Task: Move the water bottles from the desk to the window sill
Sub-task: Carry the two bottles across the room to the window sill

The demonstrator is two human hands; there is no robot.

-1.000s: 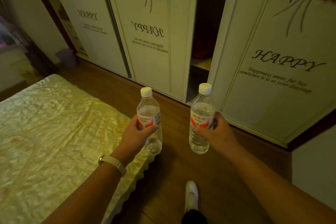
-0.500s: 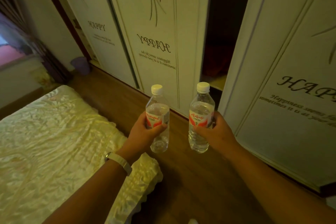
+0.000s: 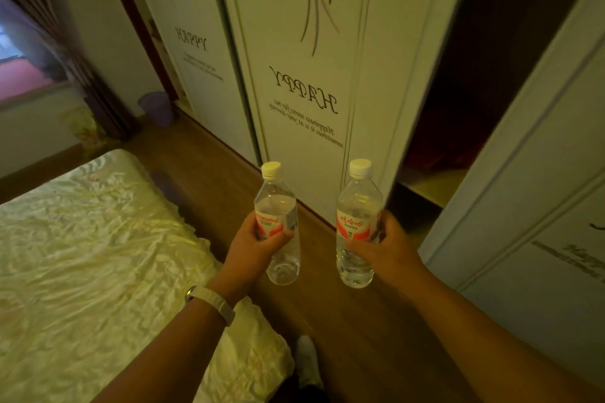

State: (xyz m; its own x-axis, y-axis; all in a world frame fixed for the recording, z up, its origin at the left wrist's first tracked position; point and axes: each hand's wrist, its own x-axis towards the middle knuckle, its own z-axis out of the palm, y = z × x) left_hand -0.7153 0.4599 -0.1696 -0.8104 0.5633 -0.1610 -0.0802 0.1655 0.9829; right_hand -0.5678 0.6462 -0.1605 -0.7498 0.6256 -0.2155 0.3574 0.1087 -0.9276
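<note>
I carry two clear water bottles with white caps and red labels, both upright in front of me over the wooden floor. My left hand [image 3: 252, 249] grips the left bottle [image 3: 276, 203] around its label. My right hand [image 3: 388, 247] grips the right bottle [image 3: 358, 203] the same way. A window [image 3: 23, 72] with its sill [image 3: 32, 96] shows at the far left, behind a dark curtain [image 3: 82, 75]. The desk is out of view.
A bed [image 3: 91, 258] with a shiny cream cover fills the left. White wardrobe doors [image 3: 304, 75] printed "HAPPY" stand ahead and to the right, with a dark open gap [image 3: 458, 91] between them. A purple bin [image 3: 156, 108] sits in the far corner. My foot [image 3: 306, 358] is on the floor strip.
The view has swung left and forward along the floor strip between bed and wardrobe. The window and bin have come further into view. Both hands keep the same hold on the bottles.
</note>
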